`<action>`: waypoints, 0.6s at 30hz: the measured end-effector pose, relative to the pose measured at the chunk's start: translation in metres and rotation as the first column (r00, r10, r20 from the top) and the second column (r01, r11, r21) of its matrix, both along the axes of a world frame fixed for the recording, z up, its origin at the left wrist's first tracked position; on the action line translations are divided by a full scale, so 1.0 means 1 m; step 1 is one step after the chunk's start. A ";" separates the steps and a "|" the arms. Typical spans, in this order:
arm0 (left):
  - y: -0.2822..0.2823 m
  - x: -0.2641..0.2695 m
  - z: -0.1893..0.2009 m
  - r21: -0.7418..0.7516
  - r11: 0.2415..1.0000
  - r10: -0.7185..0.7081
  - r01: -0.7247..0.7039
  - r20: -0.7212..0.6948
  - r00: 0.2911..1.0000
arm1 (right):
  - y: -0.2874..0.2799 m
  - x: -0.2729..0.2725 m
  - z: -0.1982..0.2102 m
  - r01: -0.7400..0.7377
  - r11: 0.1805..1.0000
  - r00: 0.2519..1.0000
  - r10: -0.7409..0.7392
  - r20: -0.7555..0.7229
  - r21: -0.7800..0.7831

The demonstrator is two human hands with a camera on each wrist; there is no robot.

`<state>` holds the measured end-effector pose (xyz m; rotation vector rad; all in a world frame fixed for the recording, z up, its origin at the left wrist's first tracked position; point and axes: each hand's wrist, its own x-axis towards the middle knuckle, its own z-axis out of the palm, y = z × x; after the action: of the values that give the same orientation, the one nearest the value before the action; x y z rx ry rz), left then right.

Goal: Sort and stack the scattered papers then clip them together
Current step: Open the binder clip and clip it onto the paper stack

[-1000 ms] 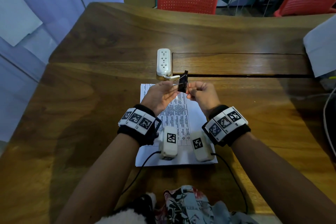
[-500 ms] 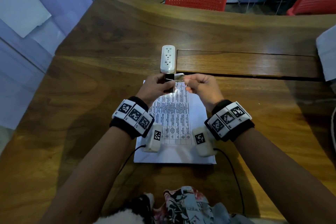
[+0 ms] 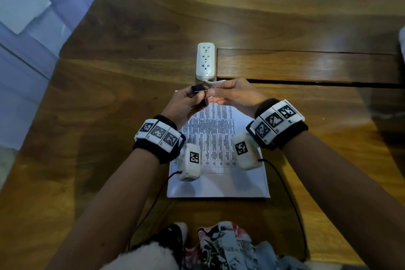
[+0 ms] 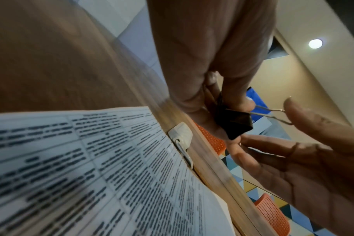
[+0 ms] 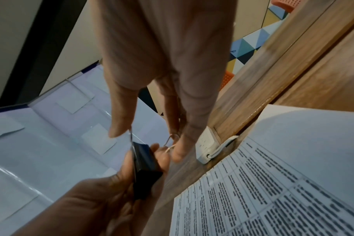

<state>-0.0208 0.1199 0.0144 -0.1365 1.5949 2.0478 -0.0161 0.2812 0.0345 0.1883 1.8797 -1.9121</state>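
Holding black metal binder clip in my left hand, fingers curled round its body, over far edge of stacked white printed papers on wooden tabletop. My right hand: fingers straight, tips touching silver wire levers. Risk: lever slips off fingertip; clip snaps shut, pinches skin or skews stack.

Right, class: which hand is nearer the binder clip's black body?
Left. The left hand holds the black body itself; the right hand is beside it, touching only the wire handles.
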 end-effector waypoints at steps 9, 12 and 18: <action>-0.007 -0.013 -0.037 -0.591 0.789 0.092 -0.169 -0.159 0.983 | -0.011 -0.009 -0.045 0.196 0.968 0.976 -0.208 0.060 0.158; -0.011 -0.018 -0.046 -0.819 0.535 0.114 -0.208 -0.174 0.978 | -0.010 -0.017 -0.061 0.318 0.941 0.939 -0.330 0.099 0.119; 0.004 -0.018 -0.055 -0.921 0.390 0.124 -0.015 0.036 0.992 | -0.013 -0.021 -0.079 0.461 0.887 0.873 -0.452 0.180 -0.007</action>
<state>-0.0390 0.1240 -0.0404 -0.7062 2.5112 0.8835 -0.0370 0.2686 -0.0442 0.8254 1.7768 -2.1527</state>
